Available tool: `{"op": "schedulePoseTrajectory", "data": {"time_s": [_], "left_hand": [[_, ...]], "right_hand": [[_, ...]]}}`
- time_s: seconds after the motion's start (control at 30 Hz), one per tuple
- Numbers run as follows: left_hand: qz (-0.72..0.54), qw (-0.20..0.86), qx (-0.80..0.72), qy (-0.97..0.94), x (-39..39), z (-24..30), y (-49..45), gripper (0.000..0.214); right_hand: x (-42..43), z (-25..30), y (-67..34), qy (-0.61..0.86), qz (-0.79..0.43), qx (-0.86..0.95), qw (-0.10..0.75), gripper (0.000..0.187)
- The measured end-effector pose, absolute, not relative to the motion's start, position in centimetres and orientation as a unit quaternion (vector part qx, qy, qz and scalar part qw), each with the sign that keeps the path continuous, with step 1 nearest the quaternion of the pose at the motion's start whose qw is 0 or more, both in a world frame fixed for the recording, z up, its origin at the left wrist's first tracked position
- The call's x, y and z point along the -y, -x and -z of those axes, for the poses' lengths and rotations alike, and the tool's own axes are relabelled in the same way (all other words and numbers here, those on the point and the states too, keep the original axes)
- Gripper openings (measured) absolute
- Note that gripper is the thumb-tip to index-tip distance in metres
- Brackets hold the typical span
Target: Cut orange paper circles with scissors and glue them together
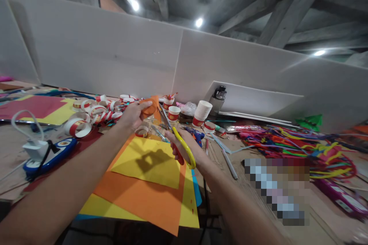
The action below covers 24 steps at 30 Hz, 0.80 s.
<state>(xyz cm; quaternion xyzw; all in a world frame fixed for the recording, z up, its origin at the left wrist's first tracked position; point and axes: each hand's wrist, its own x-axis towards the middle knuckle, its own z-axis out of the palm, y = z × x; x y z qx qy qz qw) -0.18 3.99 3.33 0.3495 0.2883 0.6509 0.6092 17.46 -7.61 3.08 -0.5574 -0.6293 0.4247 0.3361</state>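
Note:
My left hand [132,116] pinches a piece of orange paper [148,108] with a rounded outline, raised over the table. In my right hand [184,145] is a pair of scissors [188,152] with yellow and red handles. Their blades point up and to the left, close to the orange paper; whether they touch it I cannot tell. Below both hands lie stacked sheets: a yellow sheet [161,162] on top, a larger orange sheet [138,195] beneath it, then more yellow and some blue. Shadows of my hands fall on the top sheet.
Cut paper-cup rings [77,127] pile up at left, near a blue power strip [61,149]. Stacked paper cups [202,113] and a dark bottle [217,101] stand at the back. Colourful pipe cleaners [287,145] heap at right. A white partition [115,53] closes off the rear.

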Motion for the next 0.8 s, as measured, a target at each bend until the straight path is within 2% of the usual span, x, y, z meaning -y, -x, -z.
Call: {"op": "schedulePoseTrajectory", "data": {"time_s": [0.2, 0.8], "left_hand": [[-0.64, 0.594, -0.284, -0.395, -4.05, -2.84, 0.56, 0.019], [-0.64, 0.576, -0.271, -0.431, -4.42, -2.46, 0.82, 0.025]], "right_hand": [[7.6, -3.29, -17.85, 0.543, -0.464, 0.626, 0.313, 0.04], [7.84, -3.7, -17.9, 0.543, -0.491, 0.619, 0.286, 0.043]]}}
